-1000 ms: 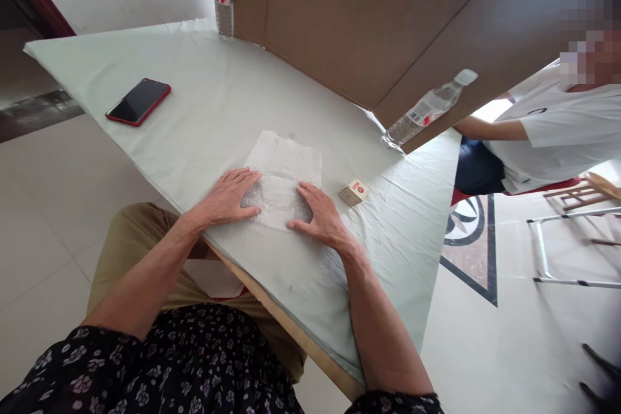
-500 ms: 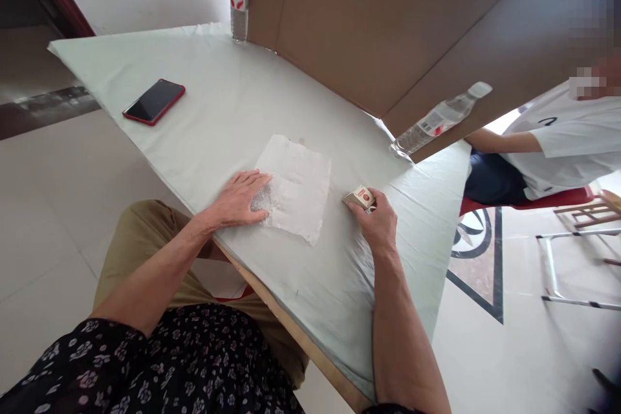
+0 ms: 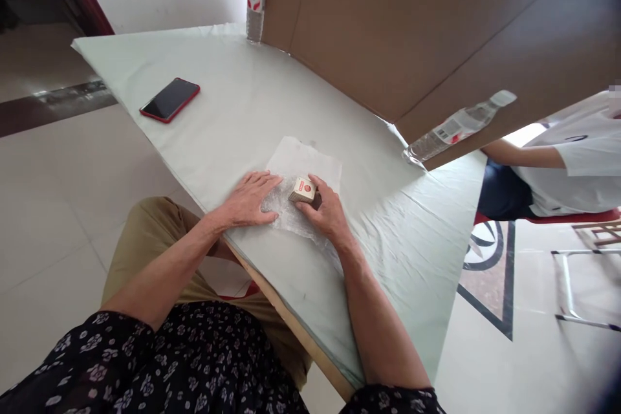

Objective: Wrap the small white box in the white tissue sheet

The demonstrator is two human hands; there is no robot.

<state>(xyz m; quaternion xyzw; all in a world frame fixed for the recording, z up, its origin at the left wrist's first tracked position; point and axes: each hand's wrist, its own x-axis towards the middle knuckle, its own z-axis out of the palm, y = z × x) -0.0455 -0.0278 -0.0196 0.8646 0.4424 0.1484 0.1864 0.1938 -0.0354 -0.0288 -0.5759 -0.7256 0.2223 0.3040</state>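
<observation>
A sheet of bubble wrap (image 3: 286,215) with a white, paper-like surface lies on the cloth-covered table. My left hand (image 3: 250,199) rests flat on its left edge, fingers spread. Between thumb and fingers, my right hand (image 3: 328,208) grips a small cream-coloured box (image 3: 303,189) with red print on its top face. The box is over the middle of the sheet, just right of my left hand. Whether it touches the sheet I cannot tell. My right fingers hide the box's right side.
A phone in a red case (image 3: 169,100) lies at the table's left. A large brown cardboard panel (image 3: 359,32) stands along the far side. One water bottle (image 3: 256,0) is upright by it; another bottle (image 3: 456,128) is at its right end. A person in a white shirt (image 3: 587,149) sits beyond.
My right hand has carried the small box leftward from the bare tablecloth to over the sheet. My left hand stays flat on the sheet's left edge. The camera view has shifted slightly.
</observation>
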